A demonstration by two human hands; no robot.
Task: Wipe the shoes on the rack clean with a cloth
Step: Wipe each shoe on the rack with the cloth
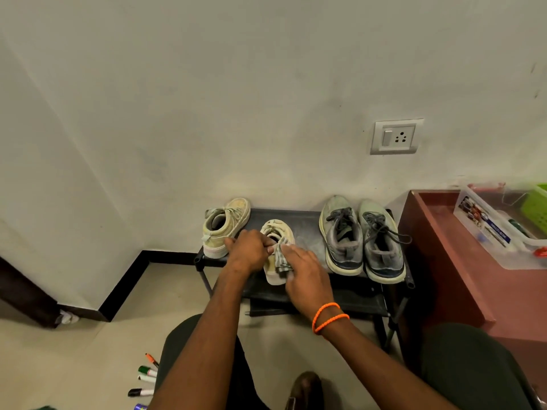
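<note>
While both hands (275, 258) cover, seemingly wiping, one shoe (278, 232), grey sneakers (362, 238) stand beside.

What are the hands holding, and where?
The left hand grips the beige sneaker at its collar. The right hand presses a checked cloth against the sneaker's side.

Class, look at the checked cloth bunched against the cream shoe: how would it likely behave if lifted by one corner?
The cloth would probably hang limp, since it already crumples into folds under the right hand. It looks thin, so likely light. It seems unlikely to roll or slip off the shoe.
</note>
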